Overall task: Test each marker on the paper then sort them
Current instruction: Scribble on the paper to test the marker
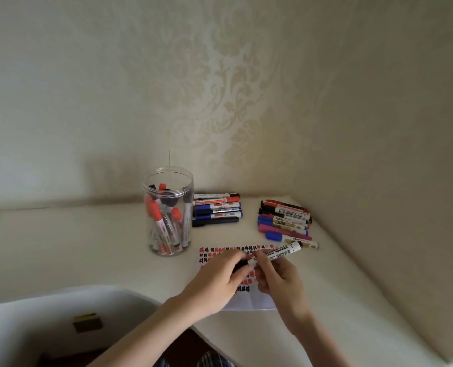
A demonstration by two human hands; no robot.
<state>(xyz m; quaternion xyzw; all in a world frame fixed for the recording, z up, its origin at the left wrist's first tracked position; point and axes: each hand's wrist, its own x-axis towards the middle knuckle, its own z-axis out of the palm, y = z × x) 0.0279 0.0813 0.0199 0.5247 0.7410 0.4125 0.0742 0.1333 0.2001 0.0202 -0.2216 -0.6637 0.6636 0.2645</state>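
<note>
Looking down from my head, I am holding a white marker (274, 254) over the paper (249, 300), its barrel slanting up to the right. My right hand (279, 280) is gripping the barrel with curled fingers, and my left hand (220, 279) is pinching the black cap end (240, 266) of the same marker. The paper is lying flat on the table (87, 247) under my hands, and rows of red and black test marks are showing across its far part. A clear jar (168, 213) is standing to the left of the paper, holding several markers with red and black caps, some upright and some leaning. Just right of the jar, a neat row of markers (216, 210) is lying against the wall. Further right, near the corner, a second group of markers (286, 221) is lying side by side, with blue, pink, red and black ones among them.
</note>
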